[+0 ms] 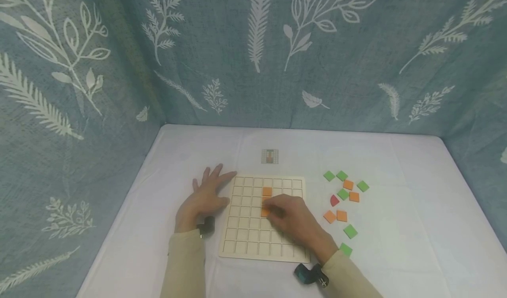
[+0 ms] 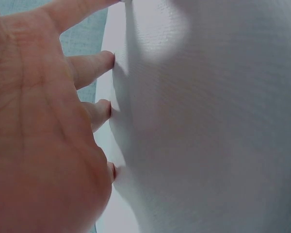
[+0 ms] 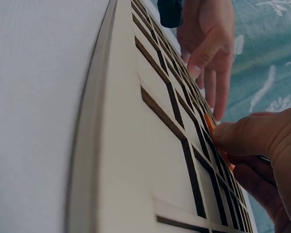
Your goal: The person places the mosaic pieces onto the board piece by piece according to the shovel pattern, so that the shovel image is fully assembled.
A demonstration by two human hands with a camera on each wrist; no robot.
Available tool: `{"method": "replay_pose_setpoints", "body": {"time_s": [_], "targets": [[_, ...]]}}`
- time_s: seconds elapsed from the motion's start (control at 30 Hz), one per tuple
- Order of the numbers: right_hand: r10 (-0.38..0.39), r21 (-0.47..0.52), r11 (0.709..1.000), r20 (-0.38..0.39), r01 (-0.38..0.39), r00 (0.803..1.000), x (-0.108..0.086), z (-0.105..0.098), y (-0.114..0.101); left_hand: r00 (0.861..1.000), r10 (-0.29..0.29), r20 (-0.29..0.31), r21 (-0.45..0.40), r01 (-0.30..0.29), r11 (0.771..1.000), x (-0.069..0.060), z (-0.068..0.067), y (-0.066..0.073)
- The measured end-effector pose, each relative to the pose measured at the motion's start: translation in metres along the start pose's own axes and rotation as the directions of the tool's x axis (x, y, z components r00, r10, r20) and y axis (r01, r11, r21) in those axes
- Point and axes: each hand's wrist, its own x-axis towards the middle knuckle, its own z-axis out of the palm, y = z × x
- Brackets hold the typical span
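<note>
A pale wooden grid board lies on the table in the head view. One orange square tile sits in a cell in its upper part, with more orange in the cells below, partly covered by my right hand. The thumb and curled fingers of that hand pinch an orange tile low over the grid; the fingers hide most of it. My left hand rests at the board's left side, fingers spread and fingertips on the cloth, thumb at the board's edge.
Right of the board lie several loose green tiles and orange tiles, plus a red quarter-round piece. A small card with a grid picture lies behind the board. A patterned blue curtain surrounds the white table.
</note>
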Motion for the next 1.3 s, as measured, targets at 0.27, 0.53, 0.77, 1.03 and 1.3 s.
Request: {"method": "replay_pose_setpoints", "body": {"time_s": [0.27,0.53,0.77,1.03,1.3], "targets": [[0.013,-0.006,1.0,0.012,-0.013,1.0,0.002,0.001,0.0,1.0,0.001,0.004,0.003,-0.001,1.0,0.001,0.0,0.0],[0.009,-0.002,1.0,0.015,-0.009,1.0,0.002,-0.002,0.001,1.0,0.003,0.005,0.003,-0.003,1.0,0.001,-0.001,0.0],[0.019,0.075,0.997,0.022,-0.021,1.0,0.004,-0.021,0.003,1.0,0.0,0.006,-0.009,0.0,1.0,0.0,-0.001,0.001],[0.105,0.14,0.984,0.014,-0.106,0.994,-0.004,-0.061,0.015,1.0,-0.001,0.0,-0.008,0.001,1.0,0.0,-0.001,0.001],[0.216,0.21,0.956,-0.034,-0.204,0.976,-0.026,-0.103,0.031,1.0,-0.002,-0.004,-0.014,0.002,1.0,0.002,0.0,-0.001]]}}
